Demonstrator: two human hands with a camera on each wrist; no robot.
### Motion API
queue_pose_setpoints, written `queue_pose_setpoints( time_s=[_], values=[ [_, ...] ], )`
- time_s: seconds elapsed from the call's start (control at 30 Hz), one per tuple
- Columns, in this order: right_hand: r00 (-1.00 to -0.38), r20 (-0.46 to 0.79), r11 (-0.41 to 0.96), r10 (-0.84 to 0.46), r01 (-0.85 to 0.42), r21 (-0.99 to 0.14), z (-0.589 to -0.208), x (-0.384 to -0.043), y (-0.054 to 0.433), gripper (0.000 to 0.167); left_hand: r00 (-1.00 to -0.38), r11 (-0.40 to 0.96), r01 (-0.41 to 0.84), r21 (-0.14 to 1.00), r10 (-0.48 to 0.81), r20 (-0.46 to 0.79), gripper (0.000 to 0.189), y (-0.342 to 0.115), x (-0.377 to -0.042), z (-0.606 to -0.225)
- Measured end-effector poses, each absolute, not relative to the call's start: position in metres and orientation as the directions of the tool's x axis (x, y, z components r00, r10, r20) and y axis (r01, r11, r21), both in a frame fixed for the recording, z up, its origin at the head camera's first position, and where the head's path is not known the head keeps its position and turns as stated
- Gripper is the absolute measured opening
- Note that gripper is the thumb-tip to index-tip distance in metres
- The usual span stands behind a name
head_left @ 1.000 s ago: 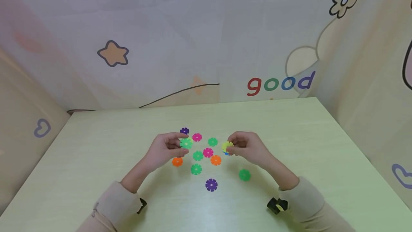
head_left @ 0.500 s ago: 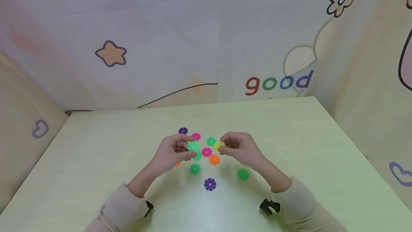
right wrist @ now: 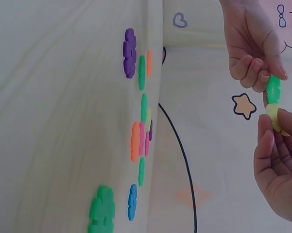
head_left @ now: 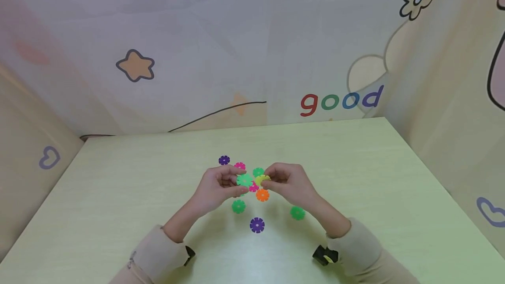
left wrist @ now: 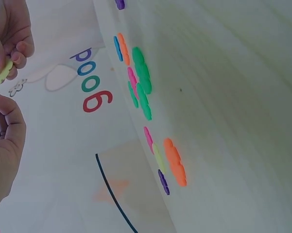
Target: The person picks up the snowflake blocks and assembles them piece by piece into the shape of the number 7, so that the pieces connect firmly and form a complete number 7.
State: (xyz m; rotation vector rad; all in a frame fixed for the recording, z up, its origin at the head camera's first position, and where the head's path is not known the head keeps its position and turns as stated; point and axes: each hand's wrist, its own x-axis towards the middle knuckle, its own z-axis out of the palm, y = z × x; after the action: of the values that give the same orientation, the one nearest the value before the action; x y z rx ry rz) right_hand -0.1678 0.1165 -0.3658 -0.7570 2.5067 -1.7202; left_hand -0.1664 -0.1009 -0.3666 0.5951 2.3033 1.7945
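Observation:
Above the middle of the table my left hand pinches a green notched plastic disc between thumb and fingers. Facing it, my right hand pinches a yellow notched disc. From the right wrist view, the green disc and the yellow disc meet edge to edge; whether their notches interlock I cannot tell. Fingertips cover part of both discs. Below the hands lie a pink disc, an orange disc and a green disc.
Other loose discs lie flat on the pale table: a near purple one, a far purple one, and a green one under the right forearm. A blue disc shows in the right wrist view. A printed curtain stands behind.
Both hands have moved inward. The left brought its green disc rightward and the right its yellow disc leftward, until the discs meet. The discs on the table have stayed in place.

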Motion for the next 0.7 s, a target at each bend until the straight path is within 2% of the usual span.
queue_pose_setpoints(
  time_s=[0.33, 0.7],
  values=[
    [-0.887, 0.27, 0.295, -0.374, -0.389, -0.873, -0.367, -0.165, 0.1145, 0.01, -0.908, 0.188, 0.222, 0.957, 0.398, 0.133, 0.034, -0.0974, -0.1662, -0.3668],
    [-0.846, 0.354, 0.307, -0.399, -0.487, -0.818, -0.3663, -0.1639, 0.1126, 0.005, -0.908, 0.186, 0.211, 0.96, 0.401, 0.122, 0.035, -0.0937, -0.1652, -0.3666]
  ],
)
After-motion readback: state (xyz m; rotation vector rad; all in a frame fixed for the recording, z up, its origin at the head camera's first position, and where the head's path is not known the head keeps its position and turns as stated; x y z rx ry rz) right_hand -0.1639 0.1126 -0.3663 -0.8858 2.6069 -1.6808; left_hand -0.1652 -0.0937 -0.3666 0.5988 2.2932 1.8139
